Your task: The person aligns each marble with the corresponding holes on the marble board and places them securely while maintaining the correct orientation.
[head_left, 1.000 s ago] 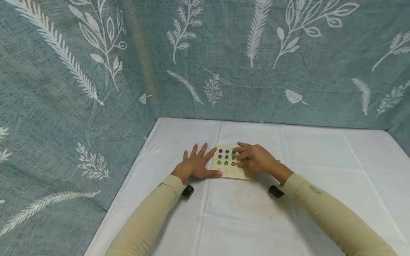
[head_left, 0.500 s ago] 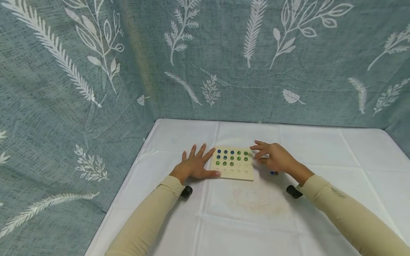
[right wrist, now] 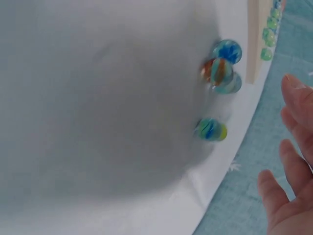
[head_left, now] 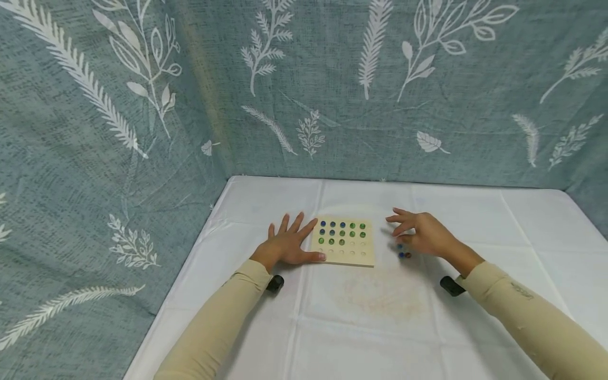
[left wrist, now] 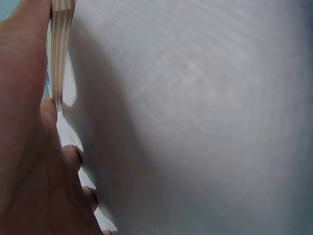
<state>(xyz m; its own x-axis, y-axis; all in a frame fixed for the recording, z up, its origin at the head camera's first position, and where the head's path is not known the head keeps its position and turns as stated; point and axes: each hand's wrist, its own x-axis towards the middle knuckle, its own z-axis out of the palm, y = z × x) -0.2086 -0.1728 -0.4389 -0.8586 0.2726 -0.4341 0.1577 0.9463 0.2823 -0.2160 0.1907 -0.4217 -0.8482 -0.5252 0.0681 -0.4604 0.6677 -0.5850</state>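
Since the earlier frames: right grip [head_left: 424,235] has moved right, off the board [head_left: 347,259], and more of the loose marbles [head_left: 401,255] now show by it. Left grip [head_left: 287,248] has stayed put.

Near to far. Sleeves [head_left: 527,311] and black wrist units [head_left: 452,285] come first, not in the way. Then the loose marbles: on the tabletop [head_left: 361,327], just right of the board's near right corner, well short of the far edge. Key relation: they lie at the near side of the right thumb tip. Right grip is clearly the nearer one, fingers pointing left. It's moderately wide, thumb and fingers parted, nothing seen in it. Round targets, no long axis to match. Right wrist view: a tight clump plus a close pair set apart; count uncertain. I see nothing blocking between grip and marbles.

Board next, long side roughly parallel to the tabletop's far edge. Two far rows full of seated marbles [head_left: 342,225]; third row has three from the left, right end bare; nearest row bare where visible. Left grip spread wide, thumb on near left corner, index at far left corner, nothing pinched.

Beyond the far edge: leaf-print curtain [head_left: 304,79].
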